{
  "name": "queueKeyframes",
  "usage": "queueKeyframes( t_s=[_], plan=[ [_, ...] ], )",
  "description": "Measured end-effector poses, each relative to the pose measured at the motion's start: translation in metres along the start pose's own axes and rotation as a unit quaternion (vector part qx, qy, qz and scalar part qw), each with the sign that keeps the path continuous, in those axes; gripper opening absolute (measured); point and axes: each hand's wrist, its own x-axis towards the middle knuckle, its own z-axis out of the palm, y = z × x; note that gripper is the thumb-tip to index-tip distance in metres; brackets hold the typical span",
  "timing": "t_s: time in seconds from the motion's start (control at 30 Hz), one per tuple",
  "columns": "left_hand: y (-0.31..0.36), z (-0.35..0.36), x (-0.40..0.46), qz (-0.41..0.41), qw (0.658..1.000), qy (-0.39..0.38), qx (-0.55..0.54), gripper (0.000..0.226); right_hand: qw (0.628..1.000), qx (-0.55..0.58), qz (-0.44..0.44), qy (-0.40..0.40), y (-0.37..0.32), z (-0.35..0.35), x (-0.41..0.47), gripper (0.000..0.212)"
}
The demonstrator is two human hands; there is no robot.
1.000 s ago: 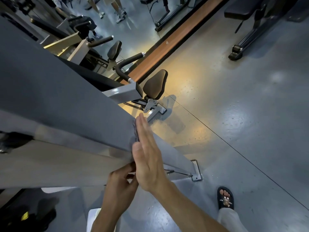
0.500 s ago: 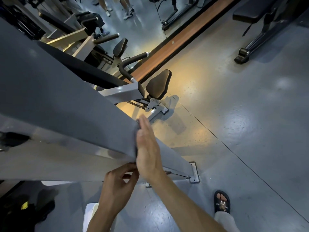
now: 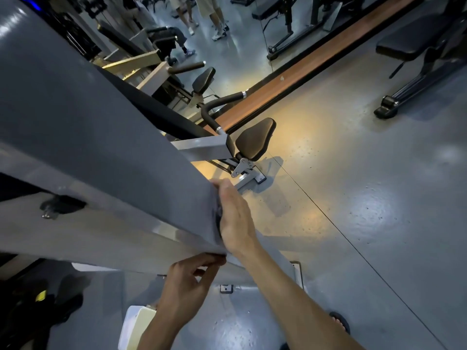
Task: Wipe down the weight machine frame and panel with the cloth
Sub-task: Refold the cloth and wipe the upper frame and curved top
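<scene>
The right hand [image 3: 236, 218], fingers straight, presses the dark cloth [image 3: 218, 214] flat on the panel [image 3: 101, 137] edge and has slid slightly down since a second ago. The left hand [image 3: 187, 286] pinches the panel's lower corner, so wiping appears underway.

Counted, head view: 2 hands, left hand [image 3: 188, 284] & right hand [image 3: 236, 218]. 1 cloth [image 3: 219, 218], only a sliver showing under right palm. 1 gray panel [image 3: 101, 137]. 2 padded seats: near seat [image 3: 255, 138], far seat [image 3: 203, 79]. 1 black bench [image 3: 404, 46] at right. 1 sandaled foot [image 3: 340, 322]. 1 wood strip [image 3: 316, 64] across floor. Approx. 2 pairs of legs [image 3: 202, 16] at top; rest too dark to count.
</scene>
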Motion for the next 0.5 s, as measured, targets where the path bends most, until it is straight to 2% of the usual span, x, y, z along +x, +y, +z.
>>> queueKeyframes(
  t_s=[0.07, 0.13, 0.27, 0.37, 0.43, 0.5],
  plan=[
    [0.001, -0.002, 0.002, 0.0, 1.0, -0.011, 0.006, 0.034, 0.999, 0.011, -0.051, -0.012, -0.022, 0.008, 0.005, 0.057],
    [-0.001, -0.004, 0.004, -0.006, 1.0, -0.021, -0.001, 0.031, 0.997, 0.035, -0.064, -0.027, -0.012, 0.005, 0.007, 0.053],
    [-0.001, -0.005, 0.004, 0.001, 1.0, -0.016, -0.026, 0.03, 0.997, 0.047, 0.048, -0.025, 0.045, -0.013, -0.008, 0.051],
    [-0.003, -0.005, 0.004, 0.012, 0.999, -0.022, -0.035, 0.026, 0.996, 0.056, 0.071, -0.015, 0.04, -0.01, -0.016, 0.059],
    [-0.003, -0.006, 0.004, 0.032, 0.999, -0.026, -0.023, 0.028, 0.997, 0.071, 0.032, -0.022, 0.006, 0.0, -0.02, 0.066],
    [-0.001, -0.008, 0.004, 0.055, 0.998, -0.03, -0.004, 0.046, 0.996, 0.065, -0.043, -0.044, -0.028, 0.012, -0.029, 0.063]
  ],
)
